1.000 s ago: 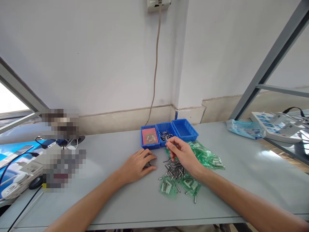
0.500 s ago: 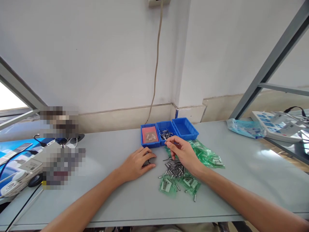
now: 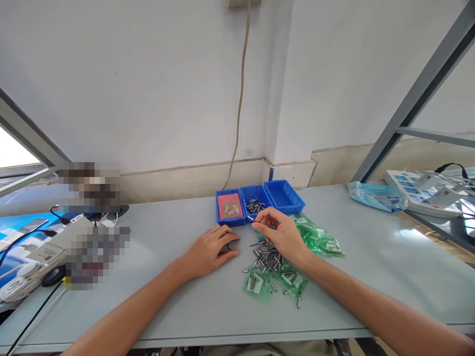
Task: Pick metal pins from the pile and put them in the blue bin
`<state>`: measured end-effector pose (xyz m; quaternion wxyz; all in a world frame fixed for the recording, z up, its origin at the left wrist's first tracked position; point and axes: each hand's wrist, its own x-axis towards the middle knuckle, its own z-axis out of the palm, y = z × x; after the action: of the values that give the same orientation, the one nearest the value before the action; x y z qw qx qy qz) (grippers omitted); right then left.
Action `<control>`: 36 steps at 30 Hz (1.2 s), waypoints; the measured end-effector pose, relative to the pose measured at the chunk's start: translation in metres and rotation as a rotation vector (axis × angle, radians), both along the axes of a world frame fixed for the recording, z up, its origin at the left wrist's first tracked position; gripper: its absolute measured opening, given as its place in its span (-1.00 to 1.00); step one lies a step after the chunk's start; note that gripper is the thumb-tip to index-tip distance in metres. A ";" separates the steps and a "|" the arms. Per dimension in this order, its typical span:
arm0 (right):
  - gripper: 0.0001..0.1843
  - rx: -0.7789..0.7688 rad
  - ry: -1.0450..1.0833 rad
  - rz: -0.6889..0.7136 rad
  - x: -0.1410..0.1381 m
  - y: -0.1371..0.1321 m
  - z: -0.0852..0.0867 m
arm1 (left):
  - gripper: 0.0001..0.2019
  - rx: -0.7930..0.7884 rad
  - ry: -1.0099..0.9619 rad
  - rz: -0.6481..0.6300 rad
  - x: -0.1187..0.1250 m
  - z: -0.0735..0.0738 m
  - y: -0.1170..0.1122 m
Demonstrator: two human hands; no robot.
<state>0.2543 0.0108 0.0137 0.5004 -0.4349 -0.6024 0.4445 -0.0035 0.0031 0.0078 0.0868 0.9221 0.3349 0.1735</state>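
My left hand point(image 3: 212, 250) rests on the table with its fingers curled around something small and dark that is mostly hidden. Between the thumb and forefinger of my right hand point(image 3: 281, 232) is a small metal pin point(image 3: 251, 218), held close to the front wall of the middle blue bin point(image 3: 253, 190). That bin holds many loose metal pins point(image 3: 255, 205). Below my right hand lies a pile of metal pins point(image 3: 269, 258), with small green plastic bags point(image 3: 257, 285) of pins in front of it. A larger green bag point(image 3: 322, 239) lies beside my right wrist.
The left blue bin point(image 3: 218, 217) holds a pink bag point(image 3: 227, 201) with a clear packet. Another blue bin point(image 3: 285, 197) stands at the right. Power strips and cables point(image 3: 48, 252) crowd the left end; a light-blue plastic bag point(image 3: 376, 197) and a white power strip point(image 3: 438, 210) lie right.
My right hand has shifted very slightly, and the pin in its fingers now points left, nearer the front of the middle bin. My left hand stays in place.
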 end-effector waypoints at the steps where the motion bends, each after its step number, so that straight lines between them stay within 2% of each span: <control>1: -0.67 0.001 -0.005 -0.002 0.000 0.000 0.000 | -0.65 0.003 -0.002 0.000 0.000 0.000 0.000; 15: -0.62 -0.078 0.150 0.077 0.000 -0.002 0.007 | -0.64 0.008 -0.010 0.008 0.000 -0.001 0.000; 28: -0.66 -0.174 0.203 0.182 0.000 -0.004 0.009 | -0.64 -0.004 0.003 0.020 -0.001 0.001 -0.001; 36: -0.65 -0.200 0.239 0.177 0.001 -0.003 0.007 | -0.64 0.006 -0.010 0.013 -0.001 -0.001 0.000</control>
<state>0.2556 0.0076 0.0205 0.4813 -0.3720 -0.5274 0.5931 -0.0045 0.0030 0.0069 0.0845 0.9193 0.3398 0.1799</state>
